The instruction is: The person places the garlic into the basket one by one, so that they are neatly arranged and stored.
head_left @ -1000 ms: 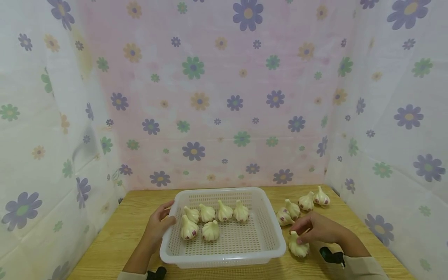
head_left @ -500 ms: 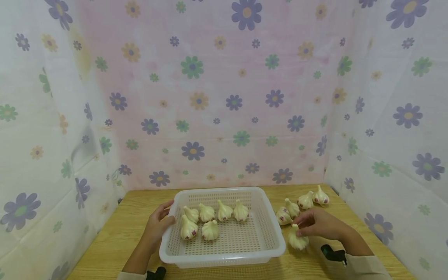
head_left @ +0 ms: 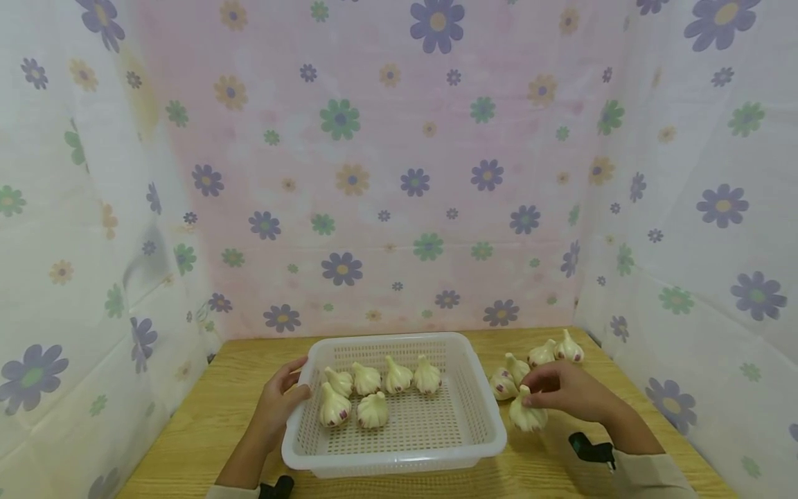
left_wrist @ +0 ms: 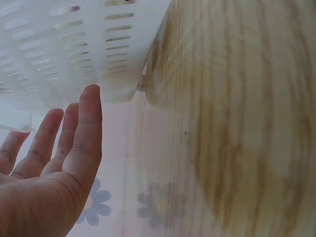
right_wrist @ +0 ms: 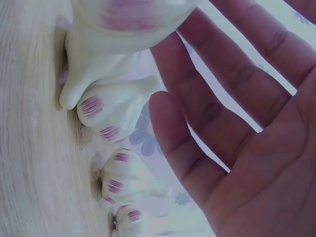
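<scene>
The left hand [head_left: 277, 402] is at the left side of the white basket [head_left: 394, 460], thumb at the rim. In the left wrist view its fingers [left_wrist: 90, 123] lie nearly straight by the slotted outer wall [left_wrist: 116, 74]. Just right of the basket, the right hand [head_left: 573, 394] pinches a garlic bulb [head_left: 528, 417] near its neck, root end down. The right wrist view shows that bulb [right_wrist: 133, 24] at the top, by the fingers [right_wrist: 197, 94]; the contact of the fingertips is partly hidden. Several bulbs [head_left: 373, 410] sit inside the basket, mostly in its left and back parts.
More garlic bulbs [head_left: 503, 383] lie in a slanting line on the wooden table [head_left: 206, 416], right of the basket and beyond the right hand. Flower-patterned cloth [head_left: 386, 173] hangs behind and at both sides. Dark devices [head_left: 592, 449] are strapped at the wrists.
The right hand and its pinched bulb have moved up in the view, away from the table's front and nearer the other bulbs. The left hand and basket keep their places relative to each other.
</scene>
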A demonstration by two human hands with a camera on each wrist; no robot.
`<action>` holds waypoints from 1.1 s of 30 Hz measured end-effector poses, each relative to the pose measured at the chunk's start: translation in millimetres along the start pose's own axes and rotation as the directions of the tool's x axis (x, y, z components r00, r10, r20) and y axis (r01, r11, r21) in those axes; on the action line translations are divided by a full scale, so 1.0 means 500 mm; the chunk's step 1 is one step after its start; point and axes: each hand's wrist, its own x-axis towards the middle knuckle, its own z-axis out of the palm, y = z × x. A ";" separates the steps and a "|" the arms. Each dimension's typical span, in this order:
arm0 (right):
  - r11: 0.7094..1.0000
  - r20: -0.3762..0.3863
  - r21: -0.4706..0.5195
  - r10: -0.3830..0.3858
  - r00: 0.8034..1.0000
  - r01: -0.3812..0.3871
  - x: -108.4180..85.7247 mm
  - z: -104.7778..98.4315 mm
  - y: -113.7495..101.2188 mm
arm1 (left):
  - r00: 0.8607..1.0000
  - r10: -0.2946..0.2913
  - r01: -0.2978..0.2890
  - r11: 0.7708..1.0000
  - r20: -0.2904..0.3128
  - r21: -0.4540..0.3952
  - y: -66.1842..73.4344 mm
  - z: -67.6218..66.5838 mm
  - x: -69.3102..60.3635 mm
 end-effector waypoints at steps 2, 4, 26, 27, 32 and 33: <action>1.000 -0.020 -0.006 0.003 1.000 -0.004 -0.001 -0.001 -0.005 | 1.000 0.001 -0.001 1.000 0.001 0.002 0.000 0.000 -0.001; 1.000 -0.043 -0.010 0.007 0.999 -0.007 -0.002 -0.002 -0.009 | 1.000 0.003 -0.003 1.000 0.003 0.001 0.001 0.000 -0.002; 0.981 -0.292 -0.188 -0.018 0.956 -0.038 0.013 -0.004 -0.067 | 1.000 0.002 -0.002 1.000 0.021 -0.015 -0.006 -0.001 -0.001; 0.981 -0.292 -0.191 -0.025 0.956 -0.033 0.016 -0.006 -0.071 | 1.000 0.001 -0.001 1.000 0.019 -0.013 -0.006 -0.001 -0.001; 0.976 -0.296 -0.216 -0.076 0.952 0.011 0.036 -0.011 -0.089 | 1.000 0.006 -0.005 1.000 0.016 -0.009 -0.003 -0.002 -0.001; 0.975 -0.295 -0.219 -0.089 0.951 0.023 0.040 -0.012 -0.092 | 1.000 0.007 -0.007 1.000 0.015 -0.007 -0.002 -0.002 -0.001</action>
